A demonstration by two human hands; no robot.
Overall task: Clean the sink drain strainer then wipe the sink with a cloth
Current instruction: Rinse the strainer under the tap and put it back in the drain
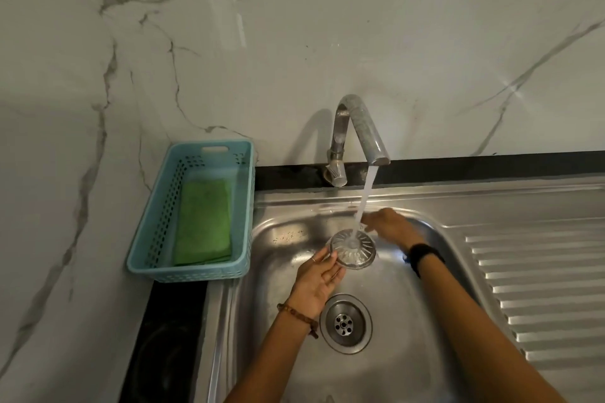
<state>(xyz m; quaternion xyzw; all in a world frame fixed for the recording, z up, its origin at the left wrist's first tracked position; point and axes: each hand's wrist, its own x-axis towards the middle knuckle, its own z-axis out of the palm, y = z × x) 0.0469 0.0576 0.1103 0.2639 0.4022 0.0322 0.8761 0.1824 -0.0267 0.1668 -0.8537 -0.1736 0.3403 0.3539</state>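
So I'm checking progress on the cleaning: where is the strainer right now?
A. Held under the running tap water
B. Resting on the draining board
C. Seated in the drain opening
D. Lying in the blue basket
A: both hands hold the strainer in the stream of water, above the open drain.

A home kitchen, by the look of it: a stainless-steel sink (409,321) with a ribbed draining board (540,275) to the right of the hands, a curved tap (360,131) running beyond them, marble-patterned wall tiles (294,42), and left of the hands a blue plastic basket (157,232) holding a green cloth (203,222).
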